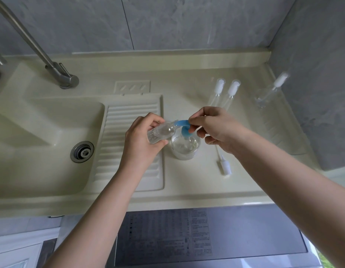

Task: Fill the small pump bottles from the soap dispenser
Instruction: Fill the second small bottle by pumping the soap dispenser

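Bottle at the blue spout, both hands busy

Counter (187,182) in cream, moulded in one piece with the sink (42,136) and a ribbed drainboard (127,136); grey faucet (42,53) rises at the far left. Soap dispenser (185,147), clear and round, stands upright on the counter just right of the drainboard, under the fingertips of both hands. Its blue pump head (184,126) points left, spout running roughly level. Left hand (142,140) has fingers and thumb curled round a small pump bottle (162,132), clear, no cap on it. Bottle is tilted, long axis running from lower left up to the right, neck meeting the spout tip. Bubbly clear liquid shows inside. Right hand (218,128) has index finger and thumb pinching the back of the pump head; its other fingers are curled loosely beside the dispenser. Beyond the right-hand fingers, two capped spray bottles (225,91) lie side by side, caps away. A third capped bottle (270,91) lies farther right. Loose pump top with tube (223,163) lies just below the right wrist.
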A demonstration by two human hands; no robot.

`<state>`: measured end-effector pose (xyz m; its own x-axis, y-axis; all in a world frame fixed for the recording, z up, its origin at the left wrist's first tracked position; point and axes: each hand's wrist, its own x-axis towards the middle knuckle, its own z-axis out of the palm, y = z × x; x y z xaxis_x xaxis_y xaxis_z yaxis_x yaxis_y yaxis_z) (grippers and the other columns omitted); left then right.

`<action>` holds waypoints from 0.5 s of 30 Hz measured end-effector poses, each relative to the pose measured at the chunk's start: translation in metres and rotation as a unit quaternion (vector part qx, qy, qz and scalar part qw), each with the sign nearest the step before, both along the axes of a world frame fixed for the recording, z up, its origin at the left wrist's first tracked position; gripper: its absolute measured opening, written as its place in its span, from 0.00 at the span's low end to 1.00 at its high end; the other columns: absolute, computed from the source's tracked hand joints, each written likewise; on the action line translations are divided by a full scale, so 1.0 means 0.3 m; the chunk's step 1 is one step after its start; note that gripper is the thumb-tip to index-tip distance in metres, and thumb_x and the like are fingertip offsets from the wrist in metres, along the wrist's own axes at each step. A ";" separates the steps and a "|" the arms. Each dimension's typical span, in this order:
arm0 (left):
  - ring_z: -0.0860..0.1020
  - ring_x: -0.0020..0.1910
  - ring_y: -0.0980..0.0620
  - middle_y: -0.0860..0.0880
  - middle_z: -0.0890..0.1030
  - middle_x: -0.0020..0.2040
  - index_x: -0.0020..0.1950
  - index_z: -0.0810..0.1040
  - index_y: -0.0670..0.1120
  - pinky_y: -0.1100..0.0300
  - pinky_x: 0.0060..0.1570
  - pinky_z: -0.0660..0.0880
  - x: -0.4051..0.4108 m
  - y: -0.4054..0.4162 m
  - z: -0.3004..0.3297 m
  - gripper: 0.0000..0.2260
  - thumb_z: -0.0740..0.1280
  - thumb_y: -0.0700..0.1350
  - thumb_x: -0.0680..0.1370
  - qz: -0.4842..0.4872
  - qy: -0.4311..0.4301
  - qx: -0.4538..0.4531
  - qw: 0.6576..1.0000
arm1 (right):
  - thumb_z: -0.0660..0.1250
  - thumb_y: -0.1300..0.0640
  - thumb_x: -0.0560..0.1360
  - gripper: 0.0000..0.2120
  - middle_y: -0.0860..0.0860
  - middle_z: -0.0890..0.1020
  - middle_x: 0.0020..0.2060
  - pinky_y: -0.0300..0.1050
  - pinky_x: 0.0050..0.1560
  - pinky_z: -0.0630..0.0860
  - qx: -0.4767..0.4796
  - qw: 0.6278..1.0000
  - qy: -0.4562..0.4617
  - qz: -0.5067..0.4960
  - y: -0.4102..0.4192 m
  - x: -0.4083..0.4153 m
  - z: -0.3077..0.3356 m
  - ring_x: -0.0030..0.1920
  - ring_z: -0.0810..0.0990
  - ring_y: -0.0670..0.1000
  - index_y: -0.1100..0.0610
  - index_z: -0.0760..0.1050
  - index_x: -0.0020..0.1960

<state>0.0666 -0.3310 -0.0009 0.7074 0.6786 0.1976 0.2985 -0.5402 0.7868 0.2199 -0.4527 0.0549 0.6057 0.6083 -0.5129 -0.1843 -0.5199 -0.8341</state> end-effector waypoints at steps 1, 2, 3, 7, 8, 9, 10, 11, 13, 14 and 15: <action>0.78 0.48 0.59 0.56 0.80 0.49 0.50 0.79 0.52 0.69 0.49 0.73 -0.001 0.002 0.001 0.20 0.79 0.37 0.64 0.001 0.001 0.001 1.000 | 0.65 0.63 0.78 0.04 0.50 0.83 0.32 0.39 0.26 0.59 -0.002 1.000 -0.004 0.001 0.002 0.000 0.000 0.28 0.69 0.47 0.57 0.76 0.46; 0.78 0.48 0.59 0.56 0.80 0.49 0.50 0.79 0.52 0.69 0.50 0.73 -0.001 0.004 0.002 0.20 0.79 0.37 0.64 0.002 0.002 0.002 1.000 | 0.65 0.63 0.78 0.03 0.50 0.83 0.31 0.39 0.26 0.59 -0.002 1.000 -0.011 0.000 0.001 -0.001 -0.003 0.27 0.69 0.47 0.57 0.76 0.46; 0.78 0.48 0.60 0.56 0.80 0.49 0.50 0.79 0.52 0.69 0.50 0.73 -0.002 0.006 0.001 0.20 0.80 0.37 0.64 0.002 0.003 0.003 1.000 | 0.65 0.63 0.78 0.03 0.49 0.82 0.31 0.38 0.26 0.59 0.000 1.000 -0.019 -0.001 -0.001 -0.004 -0.008 0.27 0.70 0.47 0.57 0.76 0.46; 0.77 0.48 0.60 0.56 0.79 0.49 0.50 0.79 0.52 0.70 0.49 0.72 -0.006 0.005 -0.004 0.20 0.80 0.37 0.63 0.001 0.008 0.009 1.000 | 0.65 0.63 0.77 0.03 0.48 0.82 0.30 0.38 0.26 0.62 0.020 0.999 -0.037 -0.008 -0.010 -0.023 -0.026 0.28 0.71 0.47 0.57 0.75 0.46; 0.77 0.48 0.59 0.55 0.80 0.49 0.50 0.79 0.52 0.69 0.49 0.73 -0.007 0.003 -0.005 0.20 0.80 0.37 0.64 0.001 0.008 0.006 1.000 | 0.65 0.64 0.77 0.03 0.49 0.82 0.30 0.37 0.26 0.62 0.024 0.999 -0.031 -0.012 -0.011 -0.023 -0.025 0.28 0.71 0.47 0.57 0.76 0.46; 0.78 0.48 0.59 0.55 0.80 0.49 0.50 0.79 0.52 0.67 0.50 0.74 -0.007 0.002 -0.006 0.20 0.80 0.37 0.63 0.002 0.008 0.004 1.000 | 0.65 0.64 0.77 0.03 0.49 0.82 0.30 0.37 0.26 0.63 0.026 0.999 -0.024 -0.015 -0.011 -0.021 -0.022 0.28 0.71 0.48 0.57 0.76 0.46; 0.78 0.48 0.59 0.55 0.80 0.49 0.50 0.79 0.52 0.66 0.50 0.74 -0.009 0.000 -0.006 0.20 0.80 0.37 0.63 0.003 0.007 0.003 1.000 | 0.65 0.64 0.78 0.04 0.49 0.82 0.30 0.37 0.26 0.63 0.027 0.999 -0.020 -0.016 -0.011 -0.020 -0.017 0.29 0.71 0.48 0.58 0.76 0.46; 0.78 0.48 0.59 0.55 0.80 0.49 0.50 0.79 0.52 0.65 0.51 0.74 -0.009 0.000 -0.005 0.20 0.80 0.37 0.63 0.005 0.004 0.005 1.000 | 0.65 0.64 0.78 0.04 0.49 0.82 0.30 0.37 0.26 0.63 0.028 0.999 -0.020 -0.015 -0.009 -0.018 -0.013 0.29 0.71 0.48 0.58 0.76 0.46; 0.78 0.49 0.58 0.55 0.80 0.49 0.50 0.79 0.52 0.66 0.50 0.74 -0.011 -0.001 -0.003 0.20 0.79 0.37 0.64 0.006 0.002 0.006 1.000 | 0.65 0.64 0.78 0.04 0.49 0.82 0.29 0.37 0.26 0.63 0.030 0.999 -0.024 -0.015 -0.011 -0.019 -0.014 0.28 0.71 0.47 0.58 0.75 0.46; 0.78 0.49 0.59 0.56 0.79 0.49 0.50 0.79 0.52 0.68 0.50 0.73 -0.011 -0.002 -0.002 0.20 0.79 0.37 0.64 0.005 0.003 0.006 1.000 | 0.65 0.64 0.78 0.03 0.48 0.82 0.29 0.37 0.26 0.62 0.030 0.999 -0.028 -0.015 -0.013 -0.021 -0.018 0.28 0.71 0.47 0.58 0.75 0.46; 0.77 0.49 0.60 0.56 0.79 0.49 0.50 0.79 0.52 0.70 0.49 0.72 -0.011 -0.003 -0.001 0.20 0.80 0.37 0.64 0.005 0.005 0.005 1.000 | 0.65 0.63 0.78 0.03 0.48 0.81 0.29 0.37 0.26 0.62 0.029 0.999 -0.031 -0.014 -0.014 -0.024 -0.021 0.28 0.71 0.47 0.58 0.75 0.46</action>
<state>0.0634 -0.3320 -0.0011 0.7029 0.6836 0.1963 0.3120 -0.5444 0.7787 0.2126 -0.4569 0.0485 0.6524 0.6183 -0.4383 -0.1445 -0.4663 -0.8728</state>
